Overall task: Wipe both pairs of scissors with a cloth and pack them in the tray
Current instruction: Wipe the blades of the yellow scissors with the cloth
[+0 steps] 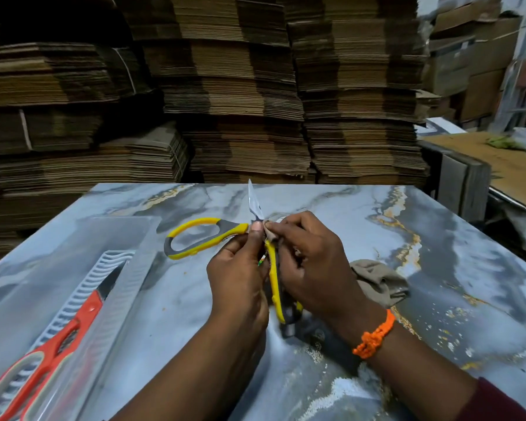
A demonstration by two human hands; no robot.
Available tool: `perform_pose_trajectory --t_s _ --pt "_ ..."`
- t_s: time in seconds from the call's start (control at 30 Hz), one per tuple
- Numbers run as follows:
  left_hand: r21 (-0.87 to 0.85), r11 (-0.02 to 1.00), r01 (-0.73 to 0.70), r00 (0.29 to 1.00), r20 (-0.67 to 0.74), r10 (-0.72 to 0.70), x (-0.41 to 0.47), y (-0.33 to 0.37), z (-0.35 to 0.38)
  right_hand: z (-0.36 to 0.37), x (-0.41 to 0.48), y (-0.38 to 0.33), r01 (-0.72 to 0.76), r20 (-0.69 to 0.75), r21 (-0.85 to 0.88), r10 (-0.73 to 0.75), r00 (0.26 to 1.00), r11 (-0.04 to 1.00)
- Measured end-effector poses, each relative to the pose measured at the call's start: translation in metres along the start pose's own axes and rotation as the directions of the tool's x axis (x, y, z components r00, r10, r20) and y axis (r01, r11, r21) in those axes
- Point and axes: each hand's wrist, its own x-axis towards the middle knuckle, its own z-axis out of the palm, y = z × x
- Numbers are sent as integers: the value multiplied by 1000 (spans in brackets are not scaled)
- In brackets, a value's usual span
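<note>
Yellow-and-grey scissors [201, 237] are held opened wide above the middle of the table, one blade pointing up and away. My left hand [240, 268] grips them near the pivot, thumb up by the blade. My right hand [310, 268] pinches a beige cloth [380, 282] against the base of the blade, and the rest of the cloth trails on the table behind that hand. Orange scissors [64, 329] lie shut in the clear plastic tray [128, 287] at the left, blade tip pointing away.
The marble-patterned table [438, 268] spreads around my hands. Tall stacks of flattened cardboard [225, 86] stand behind its far edge. A second surface covered with cardboard [483, 159] stands at the right.
</note>
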Motion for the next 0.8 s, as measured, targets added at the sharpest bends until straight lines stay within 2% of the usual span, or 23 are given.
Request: perform_pose_trajectory --t_s 0.1,0.3,0.6,0.8 --pt "-5 1000 -22 1000 18 22 -1 1 0 -3 -1 -1 -36 -2 54 36 999 998" --pt "110 988 -105 994 -6 106 0 -4 -1 -1 4 -3 -170 -84 114 180 980 979" --pt "182 976 -115 993 13 115 -4 4 0 -5 11 5 -262 -160 120 279 947 958" --pt "319 917 -240 971 64 232 -7 5 2 -26 16 53 -433 -210 81 440 873 898"
